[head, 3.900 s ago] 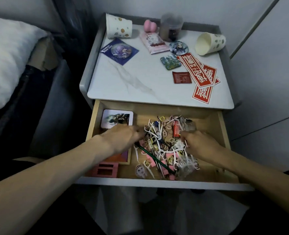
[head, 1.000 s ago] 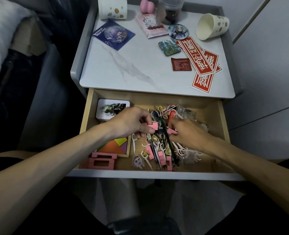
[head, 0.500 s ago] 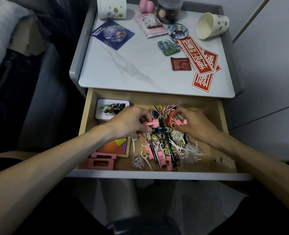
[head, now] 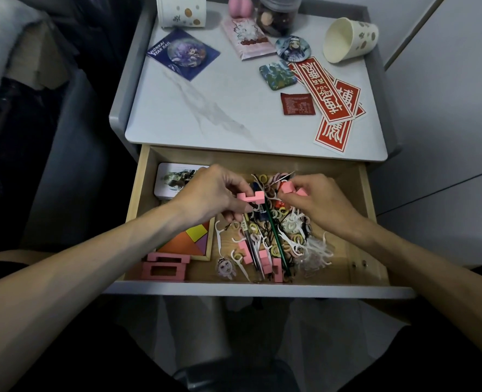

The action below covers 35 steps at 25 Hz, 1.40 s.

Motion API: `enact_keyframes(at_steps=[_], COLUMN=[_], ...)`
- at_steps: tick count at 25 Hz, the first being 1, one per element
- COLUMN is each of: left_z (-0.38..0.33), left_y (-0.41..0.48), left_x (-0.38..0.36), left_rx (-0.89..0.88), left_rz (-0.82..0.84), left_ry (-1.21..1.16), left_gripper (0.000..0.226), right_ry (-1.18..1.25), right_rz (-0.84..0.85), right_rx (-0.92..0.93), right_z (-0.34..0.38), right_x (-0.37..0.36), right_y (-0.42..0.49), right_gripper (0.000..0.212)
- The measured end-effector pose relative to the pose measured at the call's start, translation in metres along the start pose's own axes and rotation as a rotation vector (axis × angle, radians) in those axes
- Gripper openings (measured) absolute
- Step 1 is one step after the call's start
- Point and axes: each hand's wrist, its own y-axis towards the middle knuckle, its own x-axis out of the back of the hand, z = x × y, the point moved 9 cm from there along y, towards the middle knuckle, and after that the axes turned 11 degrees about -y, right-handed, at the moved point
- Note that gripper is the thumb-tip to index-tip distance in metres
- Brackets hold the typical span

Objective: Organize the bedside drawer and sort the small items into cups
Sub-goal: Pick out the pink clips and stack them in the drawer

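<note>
1. Drawer [head: 262, 288] stands pulled out below the nightstand top [head: 206, 114], and both hands reach into its far half.
2. Left hand [head: 214, 193]: thumb and curled fingers pinch a notched pink block [head: 251, 197], held above the clutter at the hand's 3 o'clock.
3. Right hand [head: 319, 202]: its curled fingertips grip small pink pieces [head: 288, 188] at its 9 o'clock. These are near the block but apart from it.
4. Below and between the hands a heap fills the drawer's middle: hair rings [head: 279, 216], pens [head: 251, 244], a green stick [head: 276, 239] and more pink bits. White floss picks [head: 316, 247] lie toward 4 o'clock.
5. A face charm [head: 226, 267] lies at the heap's 7 o'clock.
6. At the drawer's 9 o'clock a tangram [head: 191, 241] lies partly under the left wrist. Pink frames [head: 165, 267] sit at 8 o'clock, in the near left corner.
7. A picture tin [head: 175, 179] sits at 10 o'clock, its right edge hidden by the left hand.
8. On the top, one cup [head: 181, 11] stands at 11 o'clock. The other cup [head: 350, 39] lies tipped at 1 o'clock, mouth facing left.
9. Between the cups stand a pink lump [head: 240, 7] and a jar [head: 279, 15], with a pink packet [head: 248, 41] just in front.
10. A blue card [head: 183, 53] lies near the standing cup.
11. A round badge [head: 292, 47], a square badge [head: 278, 75], a dark red packet [head: 297, 103] and red stickers [head: 330, 100] cluster at the top's 2 to 3 o'clock.
</note>
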Motion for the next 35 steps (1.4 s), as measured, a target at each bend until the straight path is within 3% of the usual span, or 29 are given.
enact_keyframes(at_steps=[4,8,12,18,23,28,35], left_z=[-0.002,-0.003,-0.007,-0.007,-0.003,0.006,0.003], left_y=[-0.002,0.000,-0.003,-0.006,-0.009,-0.009,-0.012], left_x=[-0.009,-0.010,0.004,0.013,0.008,0.008,0.014], left_rx=[0.002,-0.049,-0.079,-0.020,-0.025,-0.008,-0.006], left_rz=[0.056,0.060,-0.032,-0.072,-0.069,-0.092,-0.144], left_ry=[-0.056,-0.032,0.048,-0.250,-0.339,-0.469,-0.672], left_gripper=[0.014,0.010,0.018,0.015,0.016,0.023,0.025], right_ry=[0.348,0.366,0.302,0.283,0.368,0.270,0.260], right_rz=[0.166,0.197,0.296,0.197,0.036,-0.076,-0.093], right_rx=[-0.060,-0.080,0.021,0.043,0.023,0.020,0.044], right_z=[0.017,0.029,0.045,0.050,0.052,0.053,0.059], right_x=[-0.007,-0.007,-0.013,0.001,0.015,0.009,0.013], right_y=[-0.002,0.004,0.003,0.007,0.008,0.006,0.001], right_gripper=[0.012,0.014,0.016,0.027,0.022,0.023,0.028])
